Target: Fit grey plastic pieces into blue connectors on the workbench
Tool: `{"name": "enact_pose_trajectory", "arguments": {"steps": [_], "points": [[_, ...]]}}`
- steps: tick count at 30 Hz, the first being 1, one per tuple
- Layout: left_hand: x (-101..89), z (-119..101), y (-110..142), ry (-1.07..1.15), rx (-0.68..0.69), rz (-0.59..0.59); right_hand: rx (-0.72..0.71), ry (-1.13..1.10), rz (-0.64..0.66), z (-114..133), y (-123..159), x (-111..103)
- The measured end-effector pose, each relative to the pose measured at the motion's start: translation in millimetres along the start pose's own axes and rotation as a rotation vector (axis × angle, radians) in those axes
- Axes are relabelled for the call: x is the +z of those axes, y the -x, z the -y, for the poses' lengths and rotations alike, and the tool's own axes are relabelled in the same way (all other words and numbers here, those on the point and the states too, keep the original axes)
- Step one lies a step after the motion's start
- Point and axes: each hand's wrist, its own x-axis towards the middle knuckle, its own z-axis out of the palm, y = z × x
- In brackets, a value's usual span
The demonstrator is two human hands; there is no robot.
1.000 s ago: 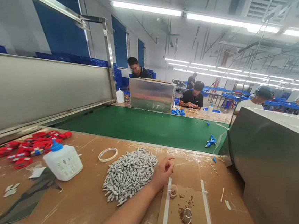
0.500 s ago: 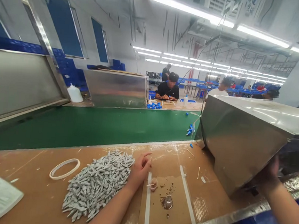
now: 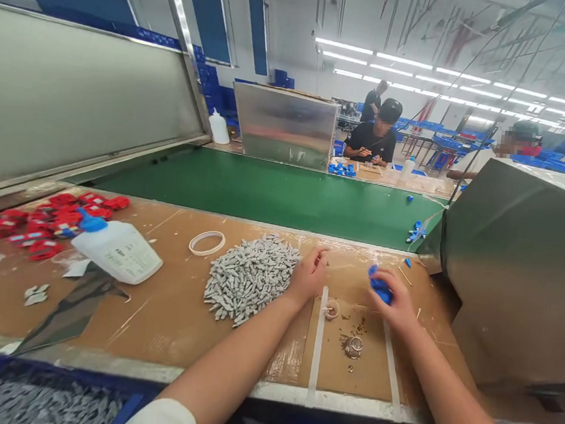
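My right hand (image 3: 399,304) is closed around blue plastic parts (image 3: 381,288), held just above the cardboard-covered table; their exact shape and number are partly covered by my fingers. At the right edge of a heap of small grey plastic pieces (image 3: 251,278) is my left hand (image 3: 310,275). Its fingers are curled together, and whatever they may hold is hidden. Between and below my hands sit a small round pinkish dish (image 3: 332,310) and a little round container (image 3: 353,347) with brown specks around it.
Left of the heap are a tape roll (image 3: 207,243), a white squeeze bottle (image 3: 118,250) lying down and red parts (image 3: 54,222). A green belt (image 3: 265,187) runs behind the table. A metal housing (image 3: 518,279) blocks the right. A co-worker (image 3: 372,140) sits opposite.
My right hand has come out from beneath the metal housing and moved left, now with blue parts in it. My left hand stays beside the grey heap. The view has turned left and down.
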Motion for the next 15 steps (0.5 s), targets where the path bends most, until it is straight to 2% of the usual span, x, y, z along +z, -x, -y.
{"name": "enact_pose_trajectory", "arguments": {"steps": [3, 6, 8, 10, 13, 15], "points": [[-20.1, -2.5, -6.0, -0.022, 0.001, -0.141, -0.121, 0.199, 0.350, -26.3, -61.3, 35.5], [-39.3, -4.4, -13.7, 0.007, -0.018, -0.309, -0.239, 0.444, 0.611, -31.1, -101.3, 43.0], [-47.5, -5.9, -17.0, 0.037, -0.024, -0.377, -0.285, 0.580, 0.697, -20.5, -116.6, 44.4], [-51.7, -8.1, -18.2, 0.063, -0.017, -0.396, -0.358, 0.633, 0.721, -3.5, -126.9, 54.1], [-53.3, -13.0, -17.0, 0.072, -0.005, -0.408, -0.525, 0.515, 0.788, 21.4, -135.5, 88.3], [-53.0, -16.4, -15.3, 0.060, 0.006, -0.411, -0.536, 0.398, 0.855, 30.1, -136.8, 112.6]]}}
